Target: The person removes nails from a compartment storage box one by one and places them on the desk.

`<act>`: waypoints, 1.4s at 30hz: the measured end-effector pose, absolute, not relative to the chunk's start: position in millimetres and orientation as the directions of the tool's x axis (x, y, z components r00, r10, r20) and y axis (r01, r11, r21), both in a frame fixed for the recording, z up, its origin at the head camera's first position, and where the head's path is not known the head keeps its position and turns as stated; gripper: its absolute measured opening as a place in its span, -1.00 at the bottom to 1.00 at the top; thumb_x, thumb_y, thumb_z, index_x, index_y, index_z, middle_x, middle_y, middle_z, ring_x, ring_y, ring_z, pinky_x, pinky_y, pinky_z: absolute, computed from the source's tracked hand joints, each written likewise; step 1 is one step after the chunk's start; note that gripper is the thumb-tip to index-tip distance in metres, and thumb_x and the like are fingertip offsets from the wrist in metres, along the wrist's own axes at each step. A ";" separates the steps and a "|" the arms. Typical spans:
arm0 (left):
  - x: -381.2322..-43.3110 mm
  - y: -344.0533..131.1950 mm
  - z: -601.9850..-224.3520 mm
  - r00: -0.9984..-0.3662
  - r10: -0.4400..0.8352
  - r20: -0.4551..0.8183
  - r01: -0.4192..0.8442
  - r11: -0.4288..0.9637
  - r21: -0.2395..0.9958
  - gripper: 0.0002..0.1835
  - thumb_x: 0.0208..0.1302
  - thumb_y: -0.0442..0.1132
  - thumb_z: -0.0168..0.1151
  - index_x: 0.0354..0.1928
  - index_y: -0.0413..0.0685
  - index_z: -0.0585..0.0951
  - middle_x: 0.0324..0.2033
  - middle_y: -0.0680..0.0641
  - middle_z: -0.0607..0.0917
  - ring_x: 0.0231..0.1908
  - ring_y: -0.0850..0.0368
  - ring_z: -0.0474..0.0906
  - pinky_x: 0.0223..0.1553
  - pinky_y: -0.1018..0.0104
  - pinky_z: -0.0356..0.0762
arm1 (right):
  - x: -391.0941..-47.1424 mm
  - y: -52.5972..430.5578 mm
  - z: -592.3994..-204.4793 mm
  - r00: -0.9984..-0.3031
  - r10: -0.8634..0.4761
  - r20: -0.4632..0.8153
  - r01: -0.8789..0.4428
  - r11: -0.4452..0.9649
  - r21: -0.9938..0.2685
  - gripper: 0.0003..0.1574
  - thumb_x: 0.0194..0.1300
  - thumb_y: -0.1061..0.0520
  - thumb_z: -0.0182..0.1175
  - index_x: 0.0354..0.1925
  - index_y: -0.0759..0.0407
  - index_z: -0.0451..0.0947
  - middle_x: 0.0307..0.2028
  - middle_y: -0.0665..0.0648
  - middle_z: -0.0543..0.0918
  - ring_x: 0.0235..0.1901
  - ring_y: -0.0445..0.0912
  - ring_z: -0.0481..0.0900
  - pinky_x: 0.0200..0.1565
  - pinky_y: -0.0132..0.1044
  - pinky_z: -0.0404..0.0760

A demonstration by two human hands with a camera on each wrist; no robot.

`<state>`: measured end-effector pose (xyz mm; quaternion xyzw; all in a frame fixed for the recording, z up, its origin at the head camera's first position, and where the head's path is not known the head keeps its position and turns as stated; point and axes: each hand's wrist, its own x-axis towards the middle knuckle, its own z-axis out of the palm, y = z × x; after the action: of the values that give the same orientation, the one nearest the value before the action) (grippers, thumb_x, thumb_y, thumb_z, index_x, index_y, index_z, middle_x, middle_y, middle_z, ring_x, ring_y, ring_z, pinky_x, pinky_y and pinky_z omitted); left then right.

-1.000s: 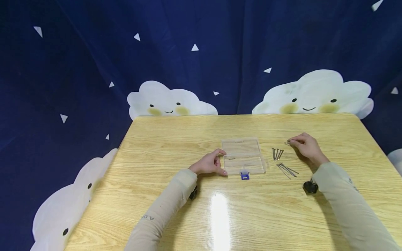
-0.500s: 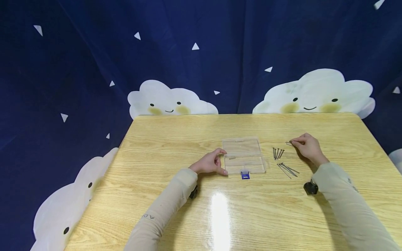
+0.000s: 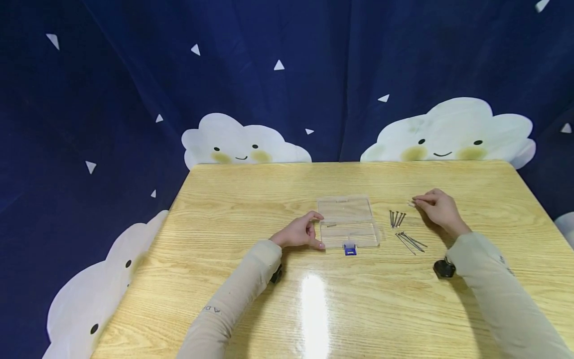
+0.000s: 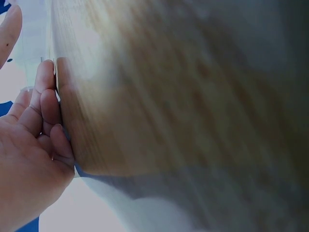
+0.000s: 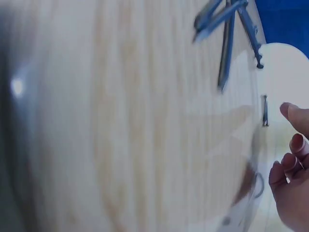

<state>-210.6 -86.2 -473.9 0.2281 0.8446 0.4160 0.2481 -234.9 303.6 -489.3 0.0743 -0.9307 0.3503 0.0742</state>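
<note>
In the head view, a clear plastic box (image 3: 349, 234) lies with its lid (image 3: 345, 208) folded back and its blue latch (image 3: 350, 250) toward the near side. My left hand (image 3: 299, 232) holds the box's left side, index finger near the hinge and thumb at the near corner. To the right, my right hand (image 3: 437, 208) has its fingertips right by some small shiny nails (image 3: 410, 204). In the right wrist view a small nail (image 5: 265, 111) lies beyond the thumb (image 5: 295, 116), which stands apart from the fingers.
Between box and right hand lie two groups of nails: dark nails (image 3: 396, 219) in a row and longer nails (image 3: 411, 243) fanned out. A small dark piece (image 3: 331, 226) shows at the box. The wooden table (image 3: 251, 199) ends at a blue curtain (image 3: 314, 89).
My right fingertips shift slightly at the small nails, which show a little more clearly now. The left hand and the box keep their places.
</note>
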 end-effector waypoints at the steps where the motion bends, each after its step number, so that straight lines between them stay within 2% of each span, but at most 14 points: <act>1: -210.7 -86.2 -473.9 -0.772 0.592 -0.229 0.180 0.550 0.816 -0.20 -0.07 -0.22 0.45 0.22 -0.09 0.24 -0.57 -0.03 0.56 -0.57 0.21 0.44 -0.36 0.42 0.39 | -234.2 301.6 -487.9 -0.975 -0.092 0.201 -0.202 0.739 -0.643 -0.68 0.32 0.20 0.06 -0.14 0.46 0.57 -0.36 0.23 0.44 -0.43 -0.02 0.31 -0.43 -0.23 0.27; 8: -211.1 -86.4 -474.6 -0.773 0.593 -0.226 0.188 0.555 0.810 -0.19 -0.07 -0.23 0.45 0.23 -0.09 0.24 -0.57 -0.02 0.56 -0.56 0.22 0.45 -0.34 0.42 0.40 | -231.0 285.1 -478.2 -0.967 -0.161 0.196 -0.252 0.676 -0.692 -0.70 0.33 0.22 0.05 -0.12 0.43 0.56 -0.37 0.18 0.40 -0.49 -0.12 0.29 -0.52 -0.35 0.33; 14: -211.1 -86.0 -474.5 -0.773 0.593 -0.226 0.194 0.560 0.805 -0.19 -0.07 -0.23 0.45 0.23 -0.09 0.23 -0.57 -0.02 0.56 -0.57 0.23 0.45 -0.33 0.43 0.40 | -231.4 270.9 -473.4 -0.944 -0.238 0.229 -0.330 0.642 -0.692 -0.75 0.29 0.26 0.09 -0.14 0.41 0.58 -0.36 0.15 0.41 -0.46 -0.15 0.28 -0.44 -0.40 0.32; 21: -210.8 -86.4 -474.5 -0.772 0.593 -0.228 0.181 0.549 0.816 -0.19 -0.07 -0.23 0.45 0.22 -0.10 0.24 -0.57 -0.03 0.56 -0.57 0.22 0.45 -0.35 0.43 0.40 | -237.2 257.1 -474.9 -0.850 -0.409 0.332 -0.517 0.534 -0.669 -0.82 0.20 0.35 0.16 -0.22 0.37 0.63 -0.39 0.10 0.42 -0.50 -0.21 0.25 -0.47 -0.39 0.31; 25: -210.8 -86.3 -474.8 -0.775 0.589 -0.230 0.168 0.543 0.823 -0.20 -0.08 -0.24 0.46 0.22 -0.09 0.25 -0.57 -0.04 0.56 -0.57 0.20 0.45 -0.36 0.42 0.39 | -238.7 247.7 -474.9 -0.797 -0.491 0.351 -0.577 0.450 -0.682 -0.83 0.12 0.40 0.21 -0.27 0.35 0.65 -0.42 0.09 0.39 -0.50 -0.19 0.22 -0.48 -0.39 0.29; 33: -211.0 -86.2 -474.6 -0.775 0.589 -0.230 0.171 0.545 0.821 -0.21 -0.07 -0.24 0.45 0.22 -0.09 0.25 -0.58 -0.02 0.55 -0.57 0.21 0.45 -0.35 0.43 0.40 | -244.8 229.9 -472.4 -0.727 -0.617 0.301 -0.605 0.369 -0.705 -0.81 0.00 0.38 0.31 -0.31 0.34 0.67 -0.45 0.08 0.27 -0.52 0.01 0.17 -0.50 -0.33 0.23; 37: -211.2 -86.5 -474.9 -0.775 0.590 -0.228 0.173 0.544 0.821 -0.21 -0.07 -0.23 0.45 0.21 -0.10 0.25 -0.58 -0.02 0.55 -0.57 0.22 0.44 -0.36 0.43 0.40 | -248.7 222.3 -470.5 -0.669 -0.684 0.291 -0.640 0.331 -0.694 -0.79 -0.04 0.40 0.33 -0.31 0.32 0.68 -0.43 0.05 0.23 -0.48 0.00 0.14 -0.45 -0.23 0.20; 42: -211.4 -86.8 -475.3 -0.776 0.588 -0.228 0.171 0.545 0.821 -0.21 -0.07 -0.23 0.45 0.21 -0.10 0.25 -0.57 -0.03 0.54 -0.57 0.22 0.42 -0.35 0.42 0.40 | -254.8 210.9 -467.5 -0.616 -0.754 0.230 -0.663 0.337 -0.669 -0.75 -0.10 0.33 0.38 -0.32 0.21 0.70 -0.38 0.04 0.20 -0.32 -0.05 0.08 -0.31 -0.20 0.06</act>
<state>-211.4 -86.8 -475.3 0.2250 0.8432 0.4208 0.2477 -254.8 210.9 -467.5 0.4343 -0.8155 0.3778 -0.0602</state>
